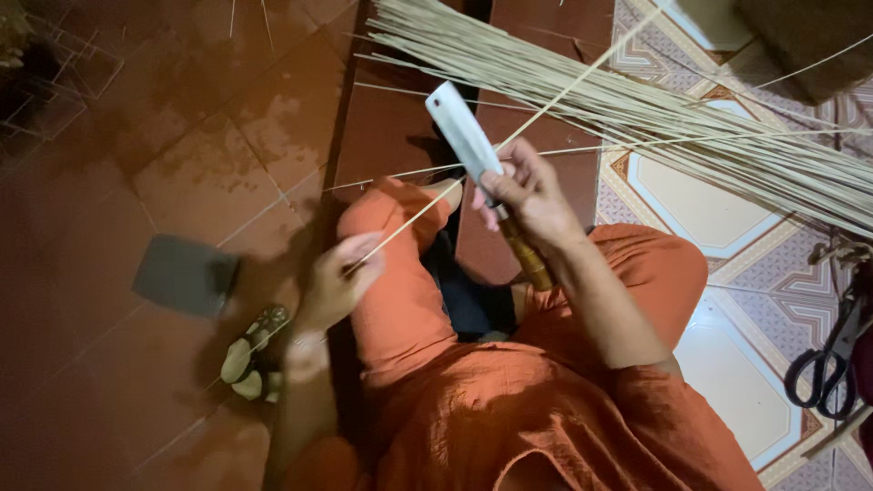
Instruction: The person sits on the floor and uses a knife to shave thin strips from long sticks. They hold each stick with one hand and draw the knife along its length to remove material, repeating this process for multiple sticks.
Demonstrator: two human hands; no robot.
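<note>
The right hand (pixel 527 195) is closed tight around the handle of a big knife (pixel 468 145), with its wide flat blade pointing up and away from the person. The brown handle sticks out below the fist, toward the person's lap. The left hand (pixel 341 277) pinches one thin pale strip (pixel 455 186) between its fingers, and the strip runs up from that hand, past the knife blade, touching it or very close. Both arms are bent, and the hands sit above the knees in orange clothes (pixel 509 400). Beyond the knife, a big bundle of the same pale strips (pixel 691 127) lies across the floor. Left of the knife, a dark flat block (pixel 185 273) rests on the red tiles (pixel 136 136). Far right of the knife lie black scissors (pixel 832 359).
</note>
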